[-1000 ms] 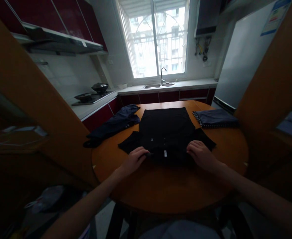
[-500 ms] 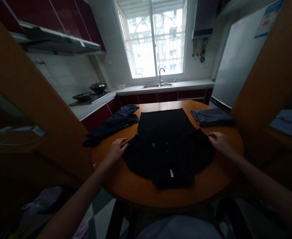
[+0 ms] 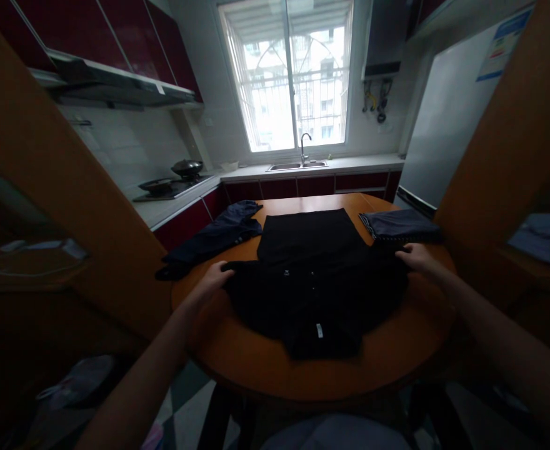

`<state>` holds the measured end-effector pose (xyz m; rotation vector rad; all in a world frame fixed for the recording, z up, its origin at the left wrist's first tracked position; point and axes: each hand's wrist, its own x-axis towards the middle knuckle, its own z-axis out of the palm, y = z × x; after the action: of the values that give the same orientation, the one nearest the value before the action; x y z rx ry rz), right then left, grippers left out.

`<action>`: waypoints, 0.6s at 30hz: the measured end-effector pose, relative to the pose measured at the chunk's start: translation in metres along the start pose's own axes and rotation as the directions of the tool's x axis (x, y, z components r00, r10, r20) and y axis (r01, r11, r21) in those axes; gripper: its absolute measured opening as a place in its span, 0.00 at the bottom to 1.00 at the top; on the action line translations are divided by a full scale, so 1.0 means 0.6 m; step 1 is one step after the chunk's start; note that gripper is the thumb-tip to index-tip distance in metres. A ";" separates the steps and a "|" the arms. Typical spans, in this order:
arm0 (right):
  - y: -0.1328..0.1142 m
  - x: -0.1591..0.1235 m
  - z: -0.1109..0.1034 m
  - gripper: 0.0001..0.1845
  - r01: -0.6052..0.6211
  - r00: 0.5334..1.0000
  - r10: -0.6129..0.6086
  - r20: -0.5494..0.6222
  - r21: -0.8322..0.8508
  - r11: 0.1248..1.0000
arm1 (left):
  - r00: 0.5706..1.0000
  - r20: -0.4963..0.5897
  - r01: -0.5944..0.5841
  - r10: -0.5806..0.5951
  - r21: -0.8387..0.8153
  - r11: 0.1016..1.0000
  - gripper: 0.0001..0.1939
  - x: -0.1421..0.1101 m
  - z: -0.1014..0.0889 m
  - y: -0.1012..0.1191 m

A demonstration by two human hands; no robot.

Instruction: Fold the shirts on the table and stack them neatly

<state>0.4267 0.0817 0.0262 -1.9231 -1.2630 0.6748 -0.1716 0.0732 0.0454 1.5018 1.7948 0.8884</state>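
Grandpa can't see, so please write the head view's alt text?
A person's left hand and right hand hold a black fabric shirt by its sleeves on a rounded brown wooden table. Navy clothing lies left, folded grey cloth right.

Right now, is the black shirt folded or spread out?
Spread: the black shirt lies across the table, left hand and right hand holding its sleeves out sideways.

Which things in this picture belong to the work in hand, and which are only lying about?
In use: black shirt, held at both sides by left hand and right hand; table under it.

Seemingly just lying about: dark blue garment; folded grey cloth; domed pan.
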 end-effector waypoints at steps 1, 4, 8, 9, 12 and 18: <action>0.001 0.003 -0.008 0.02 0.001 0.999 0.000 -0.032 0.008 1.000 | 0.999 -0.041 -0.009 0.010 0.016 1.000 0.13 -0.005 -0.004 0.001; 0.022 0.008 -0.017 0.05 0.006 0.997 -0.008 -0.074 -0.028 1.000 | 0.990 -0.130 -0.032 0.048 0.126 0.992 0.14 -0.022 -0.003 -0.011; 0.060 -0.006 -0.002 0.09 0.053 0.997 -0.063 -0.034 -0.244 0.968 | 0.994 -0.067 -0.060 0.091 0.367 0.928 0.22 -0.049 0.013 -0.031; 0.064 -0.013 0.002 0.12 0.081 0.992 -0.107 -0.059 -0.337 0.938 | 0.989 -0.080 -0.076 0.125 0.455 0.887 0.25 -0.057 0.014 -0.032; 0.056 -0.053 0.009 0.18 0.240 0.922 -0.365 -0.128 -0.551 0.800 | 0.938 -0.074 -0.214 0.338 0.642 0.736 0.30 -0.086 0.011 -0.020; 0.020 -0.188 0.028 0.12 0.832 0.517 -0.670 0.533 -0.129 0.539 | 0.653 0.526 -0.752 0.545 0.360 0.552 0.22 -0.161 0.026 0.004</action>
<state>0.3775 -0.0210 0.0102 -1.2178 -2.4740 0.3715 -0.1428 -0.0203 0.0428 2.6501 1.2204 0.3268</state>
